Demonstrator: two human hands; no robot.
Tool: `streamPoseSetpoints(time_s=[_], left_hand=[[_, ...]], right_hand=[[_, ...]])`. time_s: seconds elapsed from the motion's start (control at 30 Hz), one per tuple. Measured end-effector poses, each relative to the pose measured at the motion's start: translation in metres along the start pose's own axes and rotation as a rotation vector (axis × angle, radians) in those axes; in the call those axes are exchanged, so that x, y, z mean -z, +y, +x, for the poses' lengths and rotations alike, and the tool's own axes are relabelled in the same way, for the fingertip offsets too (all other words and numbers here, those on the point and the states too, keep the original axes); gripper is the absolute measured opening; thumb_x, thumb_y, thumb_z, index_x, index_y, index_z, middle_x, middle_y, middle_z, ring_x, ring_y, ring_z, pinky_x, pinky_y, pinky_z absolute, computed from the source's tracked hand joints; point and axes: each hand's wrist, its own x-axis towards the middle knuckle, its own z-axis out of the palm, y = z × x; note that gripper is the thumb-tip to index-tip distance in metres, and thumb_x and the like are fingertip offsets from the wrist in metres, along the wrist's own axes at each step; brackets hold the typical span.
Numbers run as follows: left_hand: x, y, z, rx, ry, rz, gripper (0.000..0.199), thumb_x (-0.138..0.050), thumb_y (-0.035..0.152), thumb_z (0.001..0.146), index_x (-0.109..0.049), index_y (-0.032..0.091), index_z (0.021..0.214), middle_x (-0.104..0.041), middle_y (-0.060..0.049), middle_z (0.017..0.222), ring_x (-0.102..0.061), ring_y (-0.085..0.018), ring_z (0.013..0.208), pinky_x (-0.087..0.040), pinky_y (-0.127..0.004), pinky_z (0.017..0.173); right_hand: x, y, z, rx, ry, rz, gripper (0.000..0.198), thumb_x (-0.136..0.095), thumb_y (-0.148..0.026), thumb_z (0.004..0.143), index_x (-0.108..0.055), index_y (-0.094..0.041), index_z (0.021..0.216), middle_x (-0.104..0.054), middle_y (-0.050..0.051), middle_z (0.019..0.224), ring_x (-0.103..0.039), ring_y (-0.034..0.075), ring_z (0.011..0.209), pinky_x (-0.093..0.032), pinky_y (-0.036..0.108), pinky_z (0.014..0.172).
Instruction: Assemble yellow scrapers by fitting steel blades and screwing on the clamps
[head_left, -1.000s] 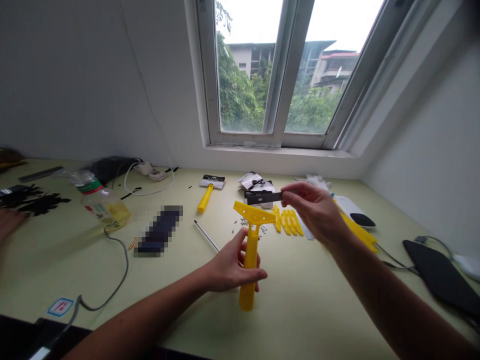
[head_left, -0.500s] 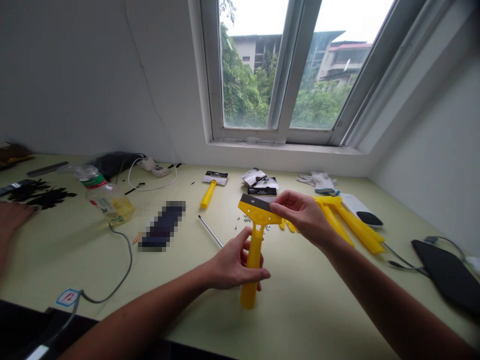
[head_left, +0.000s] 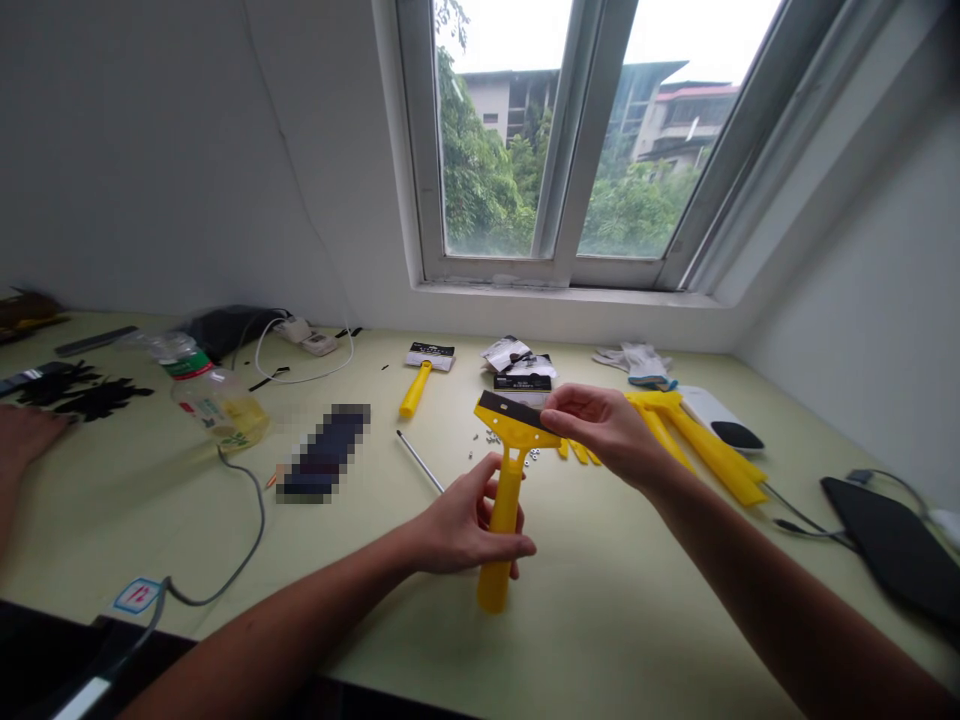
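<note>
A yellow scraper point(head_left: 501, 515) stands nearly upright above the table, its handle wrapped by the fingers of my left hand point(head_left: 469, 520). Across its head lies a dark blade strip point(head_left: 508, 408). My right hand point(head_left: 600, 425) pinches the right end of that strip, at the head's upper right corner. Behind the scraper, small metal nuts and screws point(head_left: 491, 437) lie scattered beside short yellow pieces point(head_left: 577, 451). A screwdriver point(head_left: 420, 462) rests left of the scraper, its near end hidden by my left hand.
Yellow scraper handles point(head_left: 712, 450) lie to the right, near a glove point(head_left: 645, 362) and a black device point(head_left: 892, 545). One packaged scraper point(head_left: 417, 390) is at the back. Leftward are a bottle point(head_left: 214, 400), a blurred-out dark rectangle point(head_left: 326, 455) and another person's hand point(head_left: 34, 435).
Very little differs. The scraper and both hands have shifted slightly left in view, with the same grip on the handle and the blade strip.
</note>
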Motion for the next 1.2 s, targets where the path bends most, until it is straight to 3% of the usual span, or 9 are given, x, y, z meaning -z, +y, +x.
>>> streamPoseSetpoints(time_s=[0.3, 0.47, 0.57, 0.9, 1.03, 1.2], left_hand=[[0.002, -0.002, 0.001, -0.004, -0.023, -0.04, 0.056, -0.076, 0.027, 0.075, -0.034, 0.022, 0.113, -0.058, 0.0, 0.089, -0.068, -0.017, 0.068, -0.058, -0.036, 0.062], [0.002, -0.004, 0.0, -0.009, -0.026, -0.035, 0.059, -0.076, 0.028, 0.075, -0.033, 0.022, 0.116, -0.058, 0.0, 0.088, -0.068, -0.017, 0.067, -0.058, -0.036, 0.063], [0.003, -0.004, 0.0, 0.0, -0.025, -0.025, 0.061, -0.076, 0.028, 0.075, -0.033, 0.023, 0.117, -0.058, 0.0, 0.087, -0.068, -0.017, 0.067, -0.058, -0.036, 0.064], [-0.002, -0.004, -0.002, -0.043, 0.002, 0.029, 0.06, -0.077, 0.027, 0.074, -0.037, 0.023, 0.118, -0.059, -0.003, 0.095, -0.068, -0.018, 0.073, -0.058, -0.035, 0.067], [-0.007, 0.005, 0.001, -0.172, 0.04, -0.116, 0.055, -0.074, 0.028, 0.077, -0.039, 0.027, 0.12, -0.052, -0.006, 0.11, -0.068, -0.02, 0.081, -0.06, -0.038, 0.067], [-0.011, 0.018, 0.016, -0.172, 0.215, -0.323, 0.033, -0.053, 0.045, 0.09, -0.045, 0.02, 0.11, -0.053, -0.004, 0.098, -0.067, -0.015, 0.063, -0.059, -0.033, 0.053]], right_hand=[[-0.004, 0.0, 0.0, 0.033, 0.07, -0.321, 0.027, -0.065, -0.044, 0.081, -0.063, -0.017, 0.079, -0.063, 0.002, 0.071, -0.053, 0.012, 0.06, -0.042, 0.024, 0.053], [-0.007, -0.002, -0.001, 0.072, 0.06, -0.423, 0.023, -0.06, -0.041, 0.086, -0.067, -0.02, 0.091, -0.067, 0.002, 0.082, -0.056, 0.013, 0.068, -0.044, 0.025, 0.06], [-0.01, -0.006, -0.002, 0.087, 0.047, -0.472, 0.022, -0.057, -0.038, 0.087, -0.067, -0.019, 0.082, -0.065, 0.002, 0.078, -0.056, 0.013, 0.067, -0.043, 0.025, 0.06], [-0.014, -0.005, -0.005, 0.004, -0.01, -0.365, 0.025, -0.051, -0.041, 0.09, -0.06, -0.019, 0.082, -0.059, -0.001, 0.067, -0.055, 0.012, 0.059, -0.041, 0.023, 0.052], [-0.017, -0.012, -0.008, 0.046, 0.041, -0.392, 0.022, -0.052, -0.036, 0.09, -0.061, -0.019, 0.08, -0.062, 0.0, 0.069, -0.055, 0.013, 0.061, -0.042, 0.024, 0.055], [-0.027, -0.015, -0.012, 0.035, -0.003, -0.365, 0.022, -0.053, -0.035, 0.089, -0.06, -0.018, 0.076, -0.065, 0.001, 0.068, -0.055, 0.013, 0.059, -0.043, 0.025, 0.054]])
